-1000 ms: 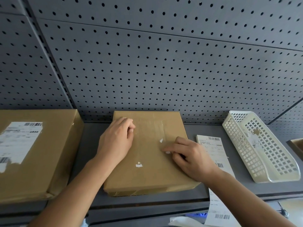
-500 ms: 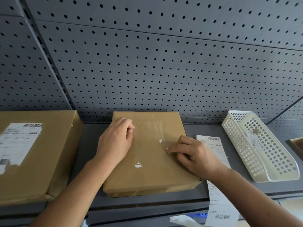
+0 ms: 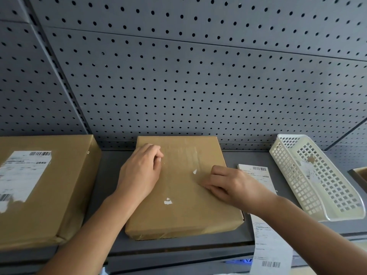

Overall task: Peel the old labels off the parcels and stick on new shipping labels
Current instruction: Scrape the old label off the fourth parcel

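Right now I see the flat brown cardboard parcel point(image 3: 184, 213) lying in the middle of the grey metal shelf point(image 3: 111, 175). The left hand point(image 3: 141, 175) rests on its far left corner, fingers loosely bent and gripping nothing. The right hand point(image 3: 236, 187) brings forefinger and thumb together on the parcel's top, just below a white label scrap point(image 3: 195, 171); whether they pinch anything I cannot tell. A white strip of printed shipping labels point(image 3: 266, 249) lies just right of the parcel.
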Motion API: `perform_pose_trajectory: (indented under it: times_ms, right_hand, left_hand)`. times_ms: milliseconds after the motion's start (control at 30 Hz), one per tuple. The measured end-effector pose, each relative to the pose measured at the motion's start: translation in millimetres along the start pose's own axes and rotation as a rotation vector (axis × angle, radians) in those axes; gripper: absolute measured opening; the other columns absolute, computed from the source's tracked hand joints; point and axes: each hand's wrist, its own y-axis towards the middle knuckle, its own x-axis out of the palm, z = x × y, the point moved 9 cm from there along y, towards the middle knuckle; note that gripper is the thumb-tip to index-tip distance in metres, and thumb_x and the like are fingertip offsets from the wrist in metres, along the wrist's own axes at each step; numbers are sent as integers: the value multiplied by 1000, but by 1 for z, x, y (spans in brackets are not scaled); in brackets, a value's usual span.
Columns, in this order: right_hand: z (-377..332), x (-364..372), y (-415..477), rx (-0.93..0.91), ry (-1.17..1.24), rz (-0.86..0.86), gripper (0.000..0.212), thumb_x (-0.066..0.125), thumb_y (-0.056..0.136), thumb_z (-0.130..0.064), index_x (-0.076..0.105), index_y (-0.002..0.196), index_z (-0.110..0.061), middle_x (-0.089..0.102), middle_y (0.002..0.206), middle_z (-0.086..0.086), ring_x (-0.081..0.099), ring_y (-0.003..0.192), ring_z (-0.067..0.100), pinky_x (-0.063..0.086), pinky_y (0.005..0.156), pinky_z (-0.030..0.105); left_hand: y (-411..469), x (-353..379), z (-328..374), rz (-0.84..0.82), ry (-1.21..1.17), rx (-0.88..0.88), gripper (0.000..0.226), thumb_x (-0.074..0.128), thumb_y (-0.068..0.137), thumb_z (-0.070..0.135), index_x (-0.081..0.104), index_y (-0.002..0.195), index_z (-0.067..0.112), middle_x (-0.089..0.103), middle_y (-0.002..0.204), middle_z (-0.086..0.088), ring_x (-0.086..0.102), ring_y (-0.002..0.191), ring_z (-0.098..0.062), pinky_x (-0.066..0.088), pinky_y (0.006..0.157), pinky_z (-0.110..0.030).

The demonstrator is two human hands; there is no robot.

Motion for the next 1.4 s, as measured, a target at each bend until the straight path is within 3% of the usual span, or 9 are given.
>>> perform_pose_trajectory:
  times_ms: [100,267,500,700,867,1000,1133,1400]
  right_hand:
    - [-4,3,1,-37,-59,-39,17,51,97,-19,68,93,-17,48,83,-4,42,65,16,42,50,27]
    - [-2,0,1,11,37,-43,13,52,92,-17,65,92,-14,49,85,-5,35,64,10,45,53,32]
    - [5,1,3,123,78,45,14,60,90,-36,65,91,-23,41,82,-19,41,62,3,39,59,14]
    - [11,4,0,250,26,99,11,59,92,-24,60,85,-16,53,82,-9,49,61,12,42,57,23]
    - [32,-8,3,438,186,161,11,65,93,-17,57,87,-19,53,79,-18,53,80,-2,35,67,5]
    - [25,-4,17,426,213,132,7,65,93,-13,60,89,-18,54,77,-20,53,79,-6,37,68,6]
    - [14,2,28,353,197,93,10,67,87,-5,63,89,-13,57,82,-11,52,75,-3,37,65,5]
    - [17,11,33,366,252,-24,11,66,89,-13,69,96,-20,55,86,-10,52,72,0,37,64,5]
  left_hand:
    - [0,0,-1,-6,0,-20,7,57,96,15,60,99,21,62,118,12,56,110,-11,47,68,-31]
    - [0,-1,0,-9,-8,-24,7,56,97,16,59,99,22,61,118,13,55,111,-10,48,71,-31]
    - [-1,-1,0,-6,-5,-18,7,56,97,16,59,99,22,62,117,12,55,110,-10,44,69,-30]
    - [0,-1,0,-8,-9,-23,7,56,96,16,59,99,21,62,118,12,56,111,-11,48,72,-33]
    - [-1,-2,1,-3,-5,-12,8,58,95,14,59,98,21,63,117,11,56,110,-11,47,71,-31]
    - [-1,-1,0,-3,8,-16,8,58,95,15,59,99,22,62,116,12,56,110,-10,45,71,-28]
    - [-1,-2,1,1,0,-4,8,59,94,14,58,96,22,63,113,11,56,107,-10,44,67,-28]
    - [-1,-2,1,7,-5,-11,8,58,95,14,59,96,21,63,113,11,56,107,-11,40,67,-28]
